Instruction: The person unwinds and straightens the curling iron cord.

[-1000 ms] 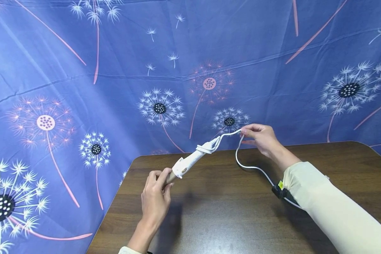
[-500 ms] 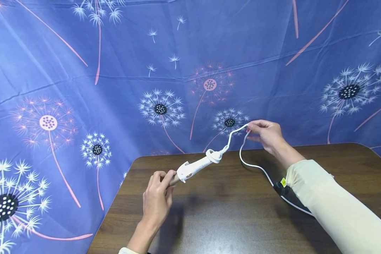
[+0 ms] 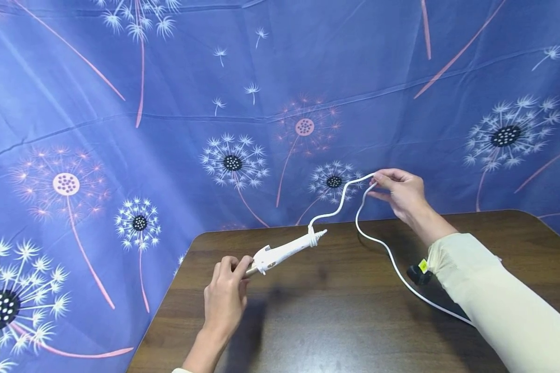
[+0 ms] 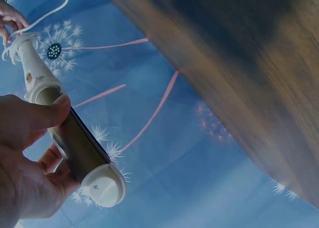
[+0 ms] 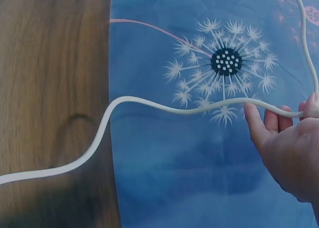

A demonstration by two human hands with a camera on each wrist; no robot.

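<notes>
My left hand grips a curling iron by its brown barrel, holding it above the table with the white handle slanting up to the right. In the left wrist view the barrel lies between thumb and fingers, its white end cap sticking out past them. White cord is looped round the handle's tail end. Up at the right, my right hand pinches this cord between thumb and fingertips. From there the cord hangs in a curve and runs back under the right sleeve.
A brown wood-grain table lies below both hands. Blue cloth with dandelion prints hangs behind it and at the left. A black strap piece with a yellow tag is at the right cuff.
My right hand has moved up and right, drawing the cord out. Fewer turns of cord circle the handle's end, and the iron's tail has dipped slightly. The left hand stays almost in place.
</notes>
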